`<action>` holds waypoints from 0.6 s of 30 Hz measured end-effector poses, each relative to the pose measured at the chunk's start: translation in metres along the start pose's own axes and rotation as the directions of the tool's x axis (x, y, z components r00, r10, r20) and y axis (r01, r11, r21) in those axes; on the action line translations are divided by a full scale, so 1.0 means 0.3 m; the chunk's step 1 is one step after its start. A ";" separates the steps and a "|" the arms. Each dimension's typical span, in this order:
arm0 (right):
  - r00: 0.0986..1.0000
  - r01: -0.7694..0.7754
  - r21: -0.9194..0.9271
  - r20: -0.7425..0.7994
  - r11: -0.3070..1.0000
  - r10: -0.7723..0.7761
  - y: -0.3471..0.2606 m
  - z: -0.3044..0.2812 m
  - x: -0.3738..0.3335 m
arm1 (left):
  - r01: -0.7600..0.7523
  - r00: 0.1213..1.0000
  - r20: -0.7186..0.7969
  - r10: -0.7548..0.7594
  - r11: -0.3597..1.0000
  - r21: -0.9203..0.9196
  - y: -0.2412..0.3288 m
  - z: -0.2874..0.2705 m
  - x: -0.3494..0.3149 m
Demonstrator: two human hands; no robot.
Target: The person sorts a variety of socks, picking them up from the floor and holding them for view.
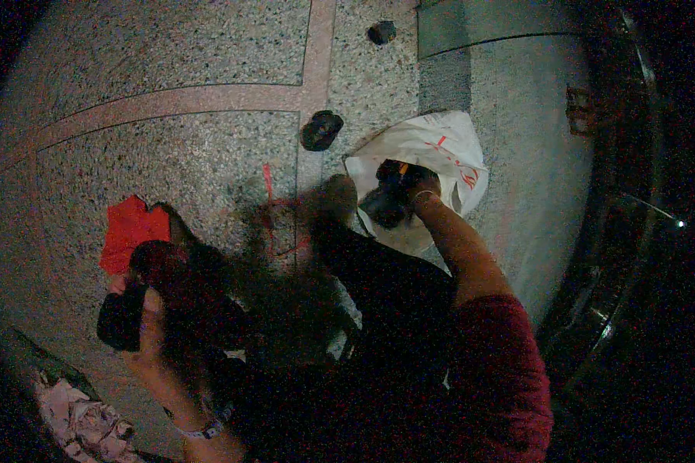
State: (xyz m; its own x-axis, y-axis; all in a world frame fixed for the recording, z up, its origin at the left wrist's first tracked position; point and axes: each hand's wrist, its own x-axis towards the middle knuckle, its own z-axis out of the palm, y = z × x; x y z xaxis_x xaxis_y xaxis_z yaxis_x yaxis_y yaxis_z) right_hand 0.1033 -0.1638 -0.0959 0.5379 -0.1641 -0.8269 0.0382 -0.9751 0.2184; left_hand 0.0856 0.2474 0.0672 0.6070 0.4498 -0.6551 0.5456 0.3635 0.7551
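My right hand (425, 187) reaches into the mouth of a white sack (444, 139) with red print. Black things (384, 207) lie in the sack's opening, right at my fingers. A small orange-yellow piece shows among them. The fingertips are lost in the dark there, so their grip cannot be made out. At the lower left, my left hand (152, 310) is closed around a dark object (119, 320) whose kind is too dim to tell. Just beyond that hand lies a bright red sheet-like piece (133, 231), partly covered by a dark shape.
Two small dark lumps, one nearer (322, 130) and one farther (381, 32), rest on the speckled floor (177, 58). Pale crumpled material (85, 420) lies at the lower left. A thin red strip (268, 181) is near my legs. A dark glossy edge (606, 309) runs along the right.
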 end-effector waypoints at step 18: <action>0.835 0.391 0.021 -0.429 0.920 -0.345 -0.300 0.034 0.576 | 0.054 0.998 -0.042 -0.047 0.978 0.201 0.016 0.147 0.122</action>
State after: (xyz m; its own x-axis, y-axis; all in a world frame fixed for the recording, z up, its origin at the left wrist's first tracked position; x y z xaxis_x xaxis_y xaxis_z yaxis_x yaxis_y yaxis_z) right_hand 0.1843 -0.1059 -0.2638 0.7971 0.2635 -0.5433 0.2278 -0.9645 -0.1336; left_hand 0.1360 0.2295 0.0458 0.5563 0.4659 -0.6881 0.6828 0.2156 0.6980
